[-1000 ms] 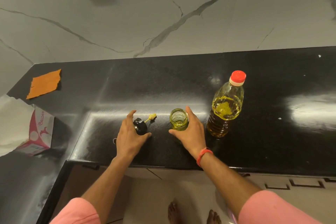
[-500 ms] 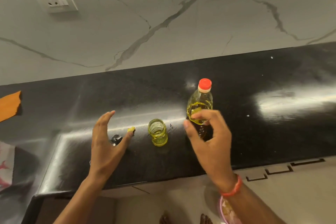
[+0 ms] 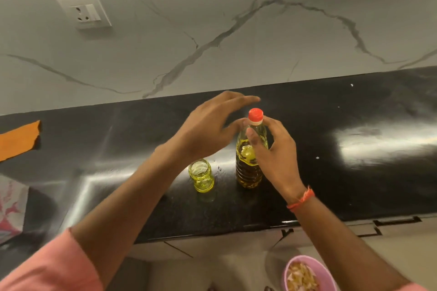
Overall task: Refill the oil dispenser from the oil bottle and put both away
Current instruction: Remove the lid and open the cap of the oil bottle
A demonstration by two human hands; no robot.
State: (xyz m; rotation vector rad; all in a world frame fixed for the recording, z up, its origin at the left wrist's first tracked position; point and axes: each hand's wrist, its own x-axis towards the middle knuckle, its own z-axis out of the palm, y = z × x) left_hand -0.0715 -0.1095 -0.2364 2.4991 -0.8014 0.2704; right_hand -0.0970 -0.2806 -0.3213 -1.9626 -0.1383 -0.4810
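The oil bottle (image 3: 248, 172) stands upright on the black countertop (image 3: 343, 186), about half full of yellow oil, with its red cap (image 3: 255, 114) on. My right hand (image 3: 277, 156) wraps around the bottle's upper part, thumb on the front. My left hand (image 3: 208, 125) hovers with fingers spread just left of the cap, the thumb tip close to the neck. The small glass oil dispenser (image 3: 202, 178) stands open, without its lid, left of the bottle and under my left forearm. The dispenser's lid is hidden.
An orange cloth (image 3: 19, 139) lies at the counter's far left. A white and pink package (image 3: 9, 208) sits at the left edge. A wall socket (image 3: 84, 10) is on the marble backsplash. A pink bowl (image 3: 289, 269) shows below the counter edge.
My right hand left the dispenser and closed on the oil bottle. My left hand let go of the black dispenser lid and swung right and up toward the bottle's cap.
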